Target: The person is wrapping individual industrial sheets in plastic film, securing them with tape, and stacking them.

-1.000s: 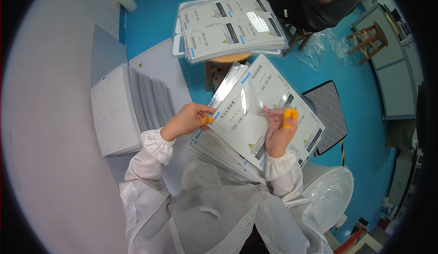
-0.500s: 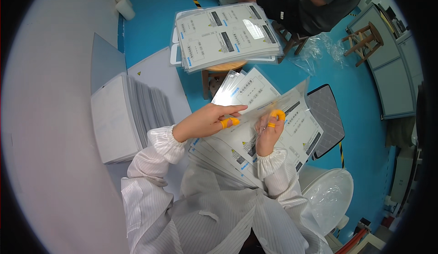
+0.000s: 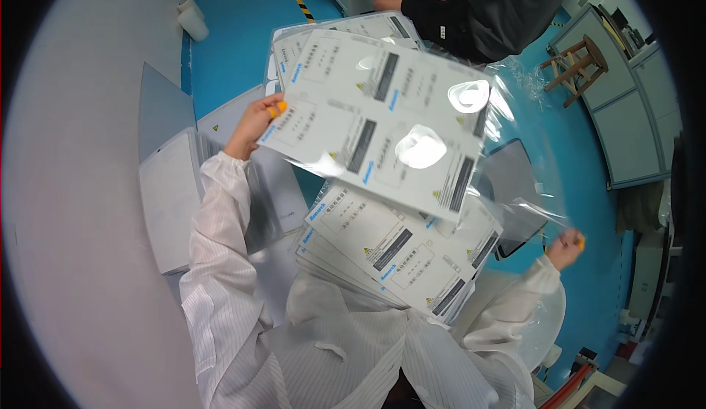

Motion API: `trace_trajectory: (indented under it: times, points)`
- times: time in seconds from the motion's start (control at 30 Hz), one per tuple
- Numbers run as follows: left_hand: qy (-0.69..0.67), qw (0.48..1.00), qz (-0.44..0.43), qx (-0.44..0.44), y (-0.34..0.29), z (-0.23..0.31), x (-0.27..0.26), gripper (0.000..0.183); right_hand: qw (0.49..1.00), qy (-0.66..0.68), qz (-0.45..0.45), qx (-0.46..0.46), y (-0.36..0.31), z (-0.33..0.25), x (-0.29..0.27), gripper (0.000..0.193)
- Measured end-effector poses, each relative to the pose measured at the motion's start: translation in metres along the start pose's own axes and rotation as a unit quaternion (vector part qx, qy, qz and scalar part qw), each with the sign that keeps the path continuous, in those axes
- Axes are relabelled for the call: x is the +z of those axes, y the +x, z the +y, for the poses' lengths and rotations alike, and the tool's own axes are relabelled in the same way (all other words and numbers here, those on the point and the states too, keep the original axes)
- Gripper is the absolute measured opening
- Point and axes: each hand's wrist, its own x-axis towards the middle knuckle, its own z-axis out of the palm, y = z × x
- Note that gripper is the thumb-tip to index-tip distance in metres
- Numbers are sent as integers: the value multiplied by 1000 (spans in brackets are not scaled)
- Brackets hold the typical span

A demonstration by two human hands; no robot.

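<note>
My left hand (image 3: 254,124), with orange finger cots, grips the left edge of a large white printed label sheet (image 3: 375,126) and holds it up in front of me. Off to the right my right hand (image 3: 565,246) pinches the corner of a clear plastic film (image 3: 526,152) that stretches off the sheet's right side. Below the raised sheet a stack of similar label sheets (image 3: 393,251) lies on my lap. A further pile of sheets (image 3: 338,30) shows behind the top of the raised one.
A white and grey machine or tray stack (image 3: 173,199) stands at my left. Another person in dark clothes (image 3: 485,8) sits at the top. A wooden stool (image 3: 573,63), grey cabinets (image 3: 625,122) and a dark mat (image 3: 507,181) are on the blue floor.
Both hands were close together on the lap stack. Now the left hand has lifted one sheet up and away, and the right hand has swung far right, pulling the clear film off it.
</note>
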Motion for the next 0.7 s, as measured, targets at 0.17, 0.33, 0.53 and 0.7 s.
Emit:
trace_trajectory:
  times: [0.17, 0.33, 0.53, 0.7]
  points:
    - [-81, 994, 69, 30, 45, 2, 3, 34, 988, -28, 65, -137, -7, -96, -22, 23]
    - [-161, 974, 152, 55, 95, -21, -1, 33, 975, -62, 67, -205, -46, -113, 4, 26]
    - [-196, 949, 226, 98, 112, -36, 18, 32, 961, -135, 30, -240, -72, -114, 23, 28]
    - [77, 949, 281, 121, 110, -46, 5, 37, 963, -129, -37, -234, -87, -111, 49, 24]
